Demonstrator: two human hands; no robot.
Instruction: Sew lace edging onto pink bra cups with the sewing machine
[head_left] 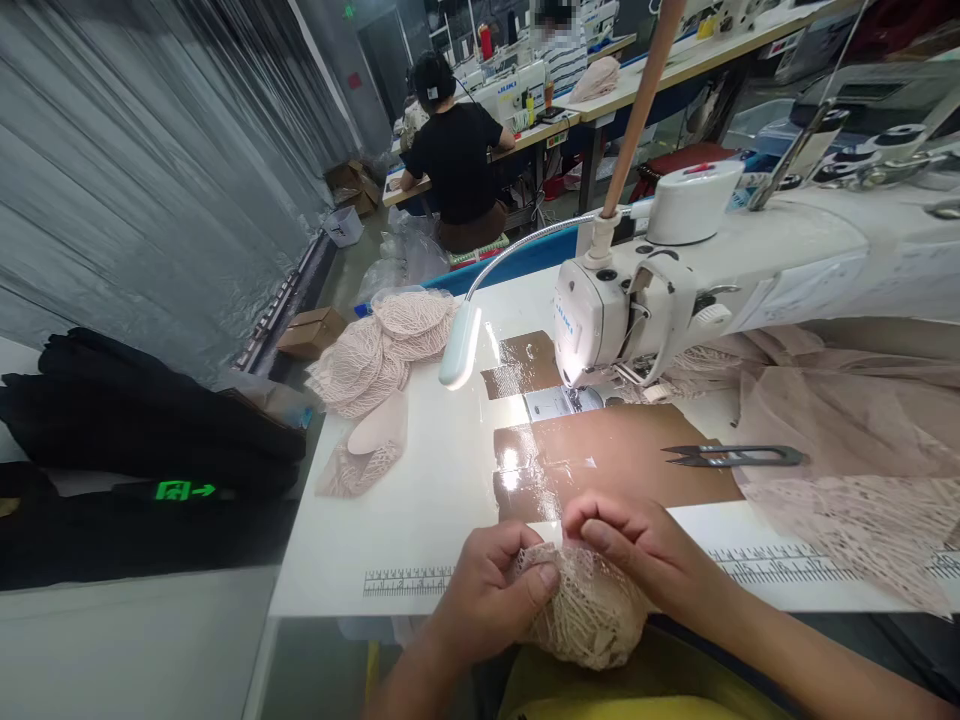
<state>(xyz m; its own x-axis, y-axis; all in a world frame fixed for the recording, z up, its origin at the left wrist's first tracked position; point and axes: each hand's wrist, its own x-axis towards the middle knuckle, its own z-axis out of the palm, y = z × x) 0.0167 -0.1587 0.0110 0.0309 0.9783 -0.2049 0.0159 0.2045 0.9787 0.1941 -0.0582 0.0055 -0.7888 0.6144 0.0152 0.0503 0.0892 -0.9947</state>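
Observation:
A beige lace bra cup (592,610) is held at the table's front edge, over my lap. My left hand (499,585) grips its left side, thumb on top of the lace. My right hand (626,545) is closed in a pinch at the cup's upper edge; its fingertips are partly hidden. Beyond the hands stands a white sewing machine (690,260), its needle area lit above the metal plate (562,402). Dark thread snips (735,456) lie to the right on brown tape (607,450) and sheer fabric.
Lace cups (364,360) are piled at the table's left, with a loose lace piece (367,450) nearby. Sheer beige fabric (840,430) spreads over the right side. A lamp (460,345) hangs over the table. A printed ruler (405,581) runs along the front. A co-worker (457,150) sits ahead.

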